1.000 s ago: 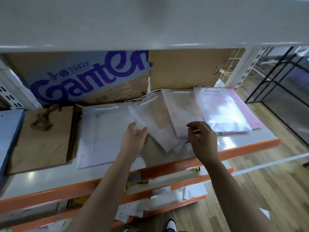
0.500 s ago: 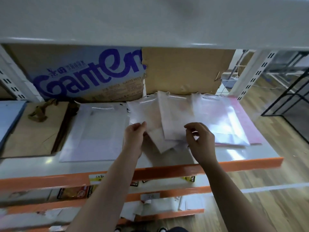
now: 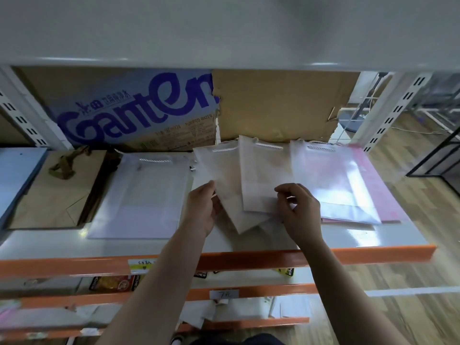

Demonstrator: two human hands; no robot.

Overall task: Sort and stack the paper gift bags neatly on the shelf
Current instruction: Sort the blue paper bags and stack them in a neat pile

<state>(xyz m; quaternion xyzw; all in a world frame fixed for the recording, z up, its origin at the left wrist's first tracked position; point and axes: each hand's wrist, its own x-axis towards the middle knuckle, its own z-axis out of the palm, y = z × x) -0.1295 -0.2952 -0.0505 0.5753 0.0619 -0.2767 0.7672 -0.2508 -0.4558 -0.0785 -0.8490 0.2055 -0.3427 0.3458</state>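
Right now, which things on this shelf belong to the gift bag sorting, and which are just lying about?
Job: left hand pinching the tilted white bag; right hand pinching the middle white bag; glossy bag on the pink bags; lone white bag; brown paper bag; shelf.
Lying about: Ganten carton; plain cardboard; blue sheet; packets below.

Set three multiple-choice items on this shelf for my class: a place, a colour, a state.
1. The brown paper bag lies: A left of the white bag; B under a pink bag; C on the floor.
2. The shelf's front edge is: A green; B orange; C black.
3. The left hand: A hangs idle; B rests on a box; C pinches the tilted pale bag.
Key: 1 A, the two lie side by side; 2 B, an orange strip; 3 C, thumb over its edge.
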